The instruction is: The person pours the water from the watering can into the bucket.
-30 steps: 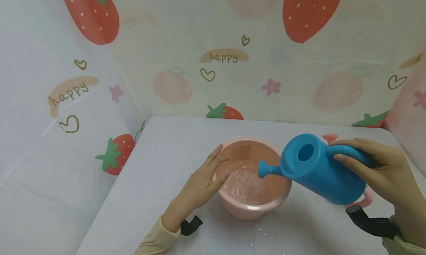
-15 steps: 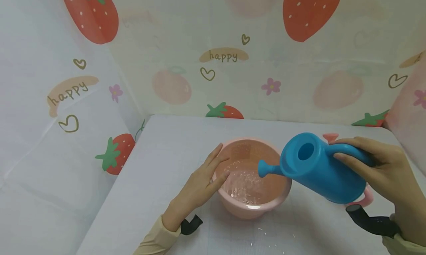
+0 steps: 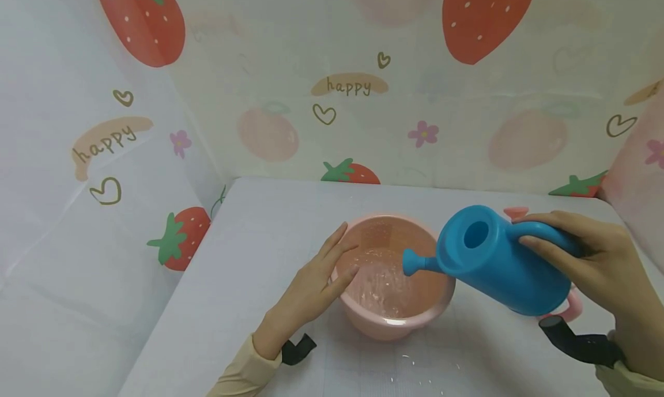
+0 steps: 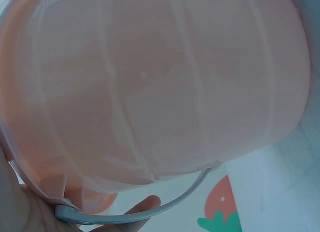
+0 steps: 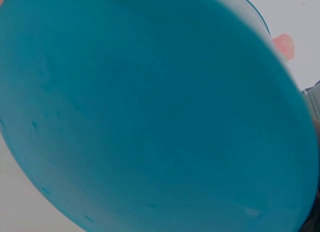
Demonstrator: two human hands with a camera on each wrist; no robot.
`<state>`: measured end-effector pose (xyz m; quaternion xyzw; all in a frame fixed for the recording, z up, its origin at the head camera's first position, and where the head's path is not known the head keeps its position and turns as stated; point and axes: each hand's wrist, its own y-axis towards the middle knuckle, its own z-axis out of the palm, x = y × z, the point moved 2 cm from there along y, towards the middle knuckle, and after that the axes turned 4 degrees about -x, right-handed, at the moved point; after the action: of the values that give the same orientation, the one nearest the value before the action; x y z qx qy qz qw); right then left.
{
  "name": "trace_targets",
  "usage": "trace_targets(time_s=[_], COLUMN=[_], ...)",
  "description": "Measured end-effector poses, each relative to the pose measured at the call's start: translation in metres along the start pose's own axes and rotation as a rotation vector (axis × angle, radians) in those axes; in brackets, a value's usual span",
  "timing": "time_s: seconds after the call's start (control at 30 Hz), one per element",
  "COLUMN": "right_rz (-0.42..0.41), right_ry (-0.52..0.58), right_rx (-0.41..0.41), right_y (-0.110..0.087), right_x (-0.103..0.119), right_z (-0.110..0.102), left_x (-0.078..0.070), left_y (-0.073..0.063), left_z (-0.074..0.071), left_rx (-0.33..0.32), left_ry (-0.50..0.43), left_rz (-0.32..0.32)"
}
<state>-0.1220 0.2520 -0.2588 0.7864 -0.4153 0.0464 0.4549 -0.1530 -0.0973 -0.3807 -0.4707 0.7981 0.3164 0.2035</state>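
Observation:
My right hand [image 3: 591,253] grips the handle of a blue watering can [image 3: 510,267], which tilts with its spout over a pink bucket [image 3: 384,331]. The water in the bucket is rippled and splashing. My left hand [image 3: 311,287] rests on the left rim with spread, fairly straight fingers, some reaching inside over the edge. In the left wrist view the bucket's ribbed wall [image 4: 155,82] fills most of the frame, with its grey carrying handle [image 4: 125,218] hanging beside my fingers. The can's blue base [image 5: 160,112] covers nearly the whole right wrist view.
Behind the blue can stands a mostly hidden pink thing; its flared pink top [image 3: 516,213] and a pink handle [image 3: 572,306] show. Water drops lie on the white tabletop [image 3: 249,235] in front of the bucket. A strawberry-print sheet [image 3: 270,57] hangs behind and at the sides.
The ripples in the bucket shift from frame to frame. Both hands and the watering can keep their places.

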Motion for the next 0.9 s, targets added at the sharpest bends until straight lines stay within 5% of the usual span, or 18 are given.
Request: trace_targets(time_s=[0.4,0.9], right_rz=[0.000,-0.115], right_ry=[0.001,0.144], right_rx=[0.012,0.017], right_y=[0.0036,0.0078], right_x=[0.0022,-0.0012], right_z=[-0.0001,0.0018], left_x=[-0.0002,-0.0006], left_y=[0.0007,0.0001], left_z=[0.0001,0.0000], left_rx=[-0.004,-0.002], left_ry=[-0.007,-0.008], left_rz=[-0.007,-0.011])
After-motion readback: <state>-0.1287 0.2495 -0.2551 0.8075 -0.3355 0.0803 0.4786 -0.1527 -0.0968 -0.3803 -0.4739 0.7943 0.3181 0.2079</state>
